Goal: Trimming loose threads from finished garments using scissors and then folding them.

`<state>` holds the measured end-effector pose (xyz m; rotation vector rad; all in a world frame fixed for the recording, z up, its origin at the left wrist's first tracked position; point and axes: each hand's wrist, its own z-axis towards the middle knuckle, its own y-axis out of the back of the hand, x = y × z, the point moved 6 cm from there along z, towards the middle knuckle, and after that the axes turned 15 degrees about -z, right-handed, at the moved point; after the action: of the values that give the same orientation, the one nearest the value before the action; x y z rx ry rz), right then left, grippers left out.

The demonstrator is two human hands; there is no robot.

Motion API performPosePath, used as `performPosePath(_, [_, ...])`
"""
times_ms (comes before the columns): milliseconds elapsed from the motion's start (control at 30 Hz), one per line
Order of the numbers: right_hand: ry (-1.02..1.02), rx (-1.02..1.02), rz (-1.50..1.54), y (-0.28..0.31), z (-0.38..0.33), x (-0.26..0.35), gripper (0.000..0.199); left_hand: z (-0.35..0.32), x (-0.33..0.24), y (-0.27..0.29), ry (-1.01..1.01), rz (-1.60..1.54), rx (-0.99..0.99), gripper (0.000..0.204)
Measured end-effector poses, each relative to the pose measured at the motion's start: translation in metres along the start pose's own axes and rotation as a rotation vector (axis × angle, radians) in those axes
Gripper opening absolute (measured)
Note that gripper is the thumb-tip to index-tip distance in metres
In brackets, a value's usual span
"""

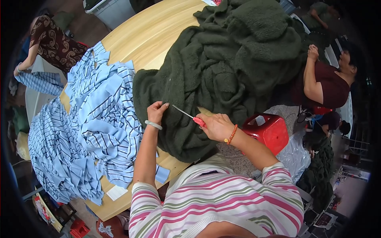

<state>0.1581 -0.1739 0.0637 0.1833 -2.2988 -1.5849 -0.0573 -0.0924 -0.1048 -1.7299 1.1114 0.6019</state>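
A heap of dark green knit fabric (174, 87) covers the table in front of me. My right hand (219, 126) is closed around the red handle of a slim tool with a thin metal shaft (183, 112), whose exact kind I cannot make out. The shaft points left, its tip close to the fingers of my left hand (156, 112). Over the near part of the green knit, that hand's thumb and forefinger are pinched together. Whatever lies between them is too small to make out.
Light blue striped knit pieces (105, 107) are piled left on the wooden table (147, 33). A red plastic stool (270, 133) stands right, near clear plastic sheeting (295, 154). One person (331, 85) sits at the right; another (55, 45) handles striped cloth at far left.
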Motion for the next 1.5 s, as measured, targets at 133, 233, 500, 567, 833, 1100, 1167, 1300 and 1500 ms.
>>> performPosePath(133, [0.041,0.095,-0.004,-0.008,0.004,-0.001,0.026,-0.009,0.005,-0.005,-0.089,0.114,-0.015,0.006])
performPosePath(233, [0.023,0.071,0.0,-0.006,0.005,-0.008,0.027,-0.015,0.008,-0.008,-0.028,0.042,0.017,0.005])
performPosePath(500, [0.035,0.122,0.075,0.009,0.016,-0.031,0.037,0.003,0.0,-0.019,0.12,-0.201,0.126,0.022])
performPosePath(567, [0.061,0.124,0.062,0.013,0.02,-0.031,0.039,0.022,-0.001,-0.011,0.237,-0.366,0.015,0.027])
performPosePath(833, [0.017,0.144,0.025,0.013,0.041,-0.051,0.025,0.037,-0.008,-0.047,-0.015,0.191,-0.07,0.008])
performPosePath(1100, [0.167,0.227,0.035,0.014,0.047,-0.051,0.024,0.029,-0.001,-0.045,-0.037,0.445,-0.058,0.007])
performPosePath(1167, [0.119,0.213,0.051,0.018,0.053,-0.058,0.024,0.025,-0.003,-0.053,-0.012,0.307,-0.043,0.007])
performPosePath(1300, [0.077,0.159,0.042,0.022,0.056,-0.071,0.025,0.033,-0.014,-0.064,0.125,-0.081,-0.027,0.014])
performPosePath(1500, [0.027,0.129,0.052,0.031,0.069,-0.073,0.025,0.062,-0.006,-0.051,0.049,-0.185,-0.105,0.01])
